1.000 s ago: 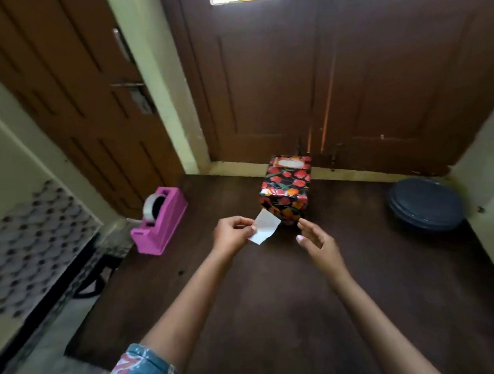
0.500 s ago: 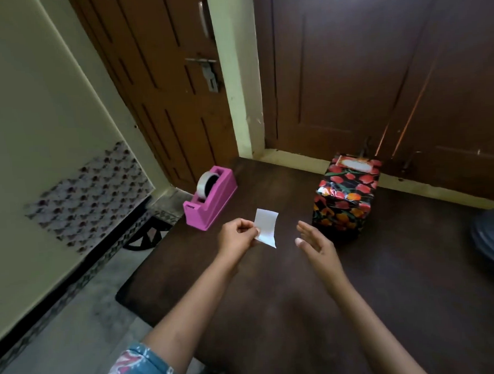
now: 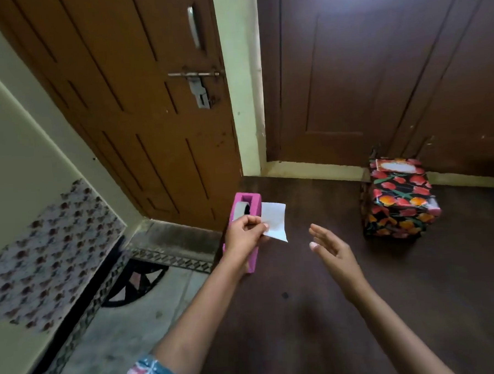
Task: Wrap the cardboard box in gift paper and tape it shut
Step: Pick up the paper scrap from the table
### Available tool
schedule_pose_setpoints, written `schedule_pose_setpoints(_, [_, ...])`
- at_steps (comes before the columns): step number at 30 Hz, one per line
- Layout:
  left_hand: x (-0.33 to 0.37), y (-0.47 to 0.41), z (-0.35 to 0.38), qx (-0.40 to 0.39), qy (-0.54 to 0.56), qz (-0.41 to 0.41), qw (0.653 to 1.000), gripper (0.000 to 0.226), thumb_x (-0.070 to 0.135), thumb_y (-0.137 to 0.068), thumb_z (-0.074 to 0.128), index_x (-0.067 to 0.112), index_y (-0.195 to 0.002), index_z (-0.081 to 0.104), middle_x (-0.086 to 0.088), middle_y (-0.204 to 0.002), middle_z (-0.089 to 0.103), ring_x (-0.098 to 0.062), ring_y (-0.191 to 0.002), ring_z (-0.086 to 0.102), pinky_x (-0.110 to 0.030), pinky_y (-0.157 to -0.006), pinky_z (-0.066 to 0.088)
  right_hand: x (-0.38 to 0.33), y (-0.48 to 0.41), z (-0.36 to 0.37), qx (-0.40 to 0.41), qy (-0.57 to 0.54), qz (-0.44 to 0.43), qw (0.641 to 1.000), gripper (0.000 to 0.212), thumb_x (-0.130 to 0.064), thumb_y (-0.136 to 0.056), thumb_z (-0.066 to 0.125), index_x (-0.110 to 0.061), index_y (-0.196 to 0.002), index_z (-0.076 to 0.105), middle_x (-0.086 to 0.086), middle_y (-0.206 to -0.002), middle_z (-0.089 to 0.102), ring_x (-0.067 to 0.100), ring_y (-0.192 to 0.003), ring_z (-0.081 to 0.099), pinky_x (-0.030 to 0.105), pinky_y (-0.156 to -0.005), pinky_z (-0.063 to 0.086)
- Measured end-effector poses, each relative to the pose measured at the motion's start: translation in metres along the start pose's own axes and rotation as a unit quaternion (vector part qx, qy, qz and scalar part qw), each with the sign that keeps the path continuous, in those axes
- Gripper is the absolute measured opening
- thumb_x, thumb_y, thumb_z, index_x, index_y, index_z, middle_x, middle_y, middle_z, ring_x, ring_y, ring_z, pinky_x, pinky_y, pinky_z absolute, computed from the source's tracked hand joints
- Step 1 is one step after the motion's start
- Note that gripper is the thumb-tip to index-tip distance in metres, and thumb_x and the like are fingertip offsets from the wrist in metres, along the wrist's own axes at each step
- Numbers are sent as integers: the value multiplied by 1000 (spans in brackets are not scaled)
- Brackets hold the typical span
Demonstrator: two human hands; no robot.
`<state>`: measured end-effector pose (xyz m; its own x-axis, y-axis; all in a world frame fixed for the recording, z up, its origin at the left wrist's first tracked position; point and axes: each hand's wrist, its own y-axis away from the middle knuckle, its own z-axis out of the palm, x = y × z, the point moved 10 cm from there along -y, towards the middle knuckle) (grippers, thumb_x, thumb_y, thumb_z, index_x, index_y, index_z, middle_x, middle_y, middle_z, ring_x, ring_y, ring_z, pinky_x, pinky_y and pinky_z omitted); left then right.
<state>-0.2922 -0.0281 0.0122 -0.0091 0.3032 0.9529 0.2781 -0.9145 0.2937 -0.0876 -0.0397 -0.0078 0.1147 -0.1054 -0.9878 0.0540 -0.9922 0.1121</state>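
Observation:
The box (image 3: 398,199), wrapped in black paper with red and orange flowers, stands at the back right of the dark wooden table (image 3: 318,311). My left hand (image 3: 244,238) pinches a small white slip of paper (image 3: 274,221) by its left edge, held above the pink tape dispenser (image 3: 246,215), which it partly hides. My right hand (image 3: 333,251) hovers empty with fingers spread, between the slip and the box, well apart from both.
The table's left edge drops to a tiled floor (image 3: 127,330). A brown door (image 3: 138,106) with a metal latch (image 3: 197,86) and a darker door (image 3: 376,65) stand behind the table. A cream wall (image 3: 18,158) runs along the left.
My head has turned left, so the box has slid to the right of view. My left hand with the slip now sits over the tape dispenser. The right hand stays open.

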Motion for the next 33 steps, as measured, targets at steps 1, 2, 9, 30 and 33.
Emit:
schedule_pose_setpoints(1, [3,-3,-15,-5,-1,-2,1000,11,3,-84,65,12,-80,61,-7,-93,64,-14,-80,63,-18,-55,51,-4,1,13,1,5,0,1000,41,-1,-90,55,-10,-130,50,6,-133,53,12,-121,49,14,-94,40])
schedule_pose_setpoints(2, [4,-5,-31,-4,3,-5,1000,9,4,-84,65,12,-82,61,-8,-93,64,-16,-81,64,-18,-54,50,-11,2,27,-2,9,-2,1000,41,-2,-90,55,-11,-130,50,5,-132,53,11,-120,50,10,-91,41])
schedule_pose_setpoints(9, [-3,-19,-134,36,22,-30,999,6,9,-85,65,14,-84,62,-3,-87,65,-15,-80,62,-26,-71,55,-49,9,136,-56,-9,-11,998,43,-10,-90,56,-14,-133,49,-5,-128,56,-6,-110,52,5,-82,45])
schedule_pose_setpoints(30, [-61,-35,-273,69,24,-68,995,12,3,-87,62,10,-77,59,-5,-80,63,-12,-71,59,-20,-61,52,-14,14,278,-63,96,1,993,41,-17,-93,54,-19,-133,48,0,-133,53,12,-121,49,34,-101,43])
schedule_pose_setpoints(33, [-66,-48,-283,33,9,-70,997,13,4,-87,62,12,-77,59,-7,-84,64,-13,-73,60,-25,-69,54,-7,19,297,-33,114,-4,993,40,-17,-91,57,-19,-131,51,-1,-131,55,10,-120,50,31,-101,43])
